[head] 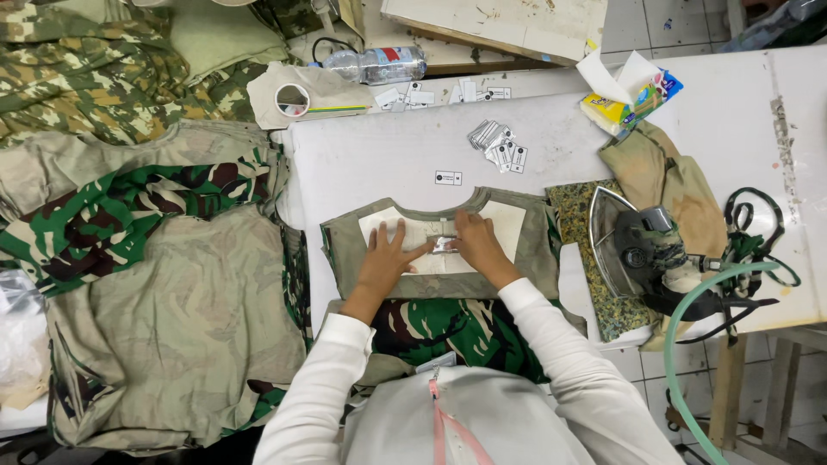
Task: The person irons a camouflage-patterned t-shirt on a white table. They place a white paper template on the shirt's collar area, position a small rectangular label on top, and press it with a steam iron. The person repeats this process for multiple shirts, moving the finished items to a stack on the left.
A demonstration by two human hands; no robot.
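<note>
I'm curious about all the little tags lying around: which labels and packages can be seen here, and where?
Small label: between the left hand and right hand, on the garment's pale neck panel; white, rectangular.
Single tag: on the white table above the collar; white with dark print.
Tag pile: further up; small white rectangles.
Tag row: near the bottle.
Packet: top right; yellow and blue.

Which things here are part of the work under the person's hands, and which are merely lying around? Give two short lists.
In use:
left hand and right hand, pressing flat
small label between them
camouflage garment piece with pale lining
white work table

Lying about:
iron
loose labels
water bottle
tape roll
camouflage fabric stacks
</note>
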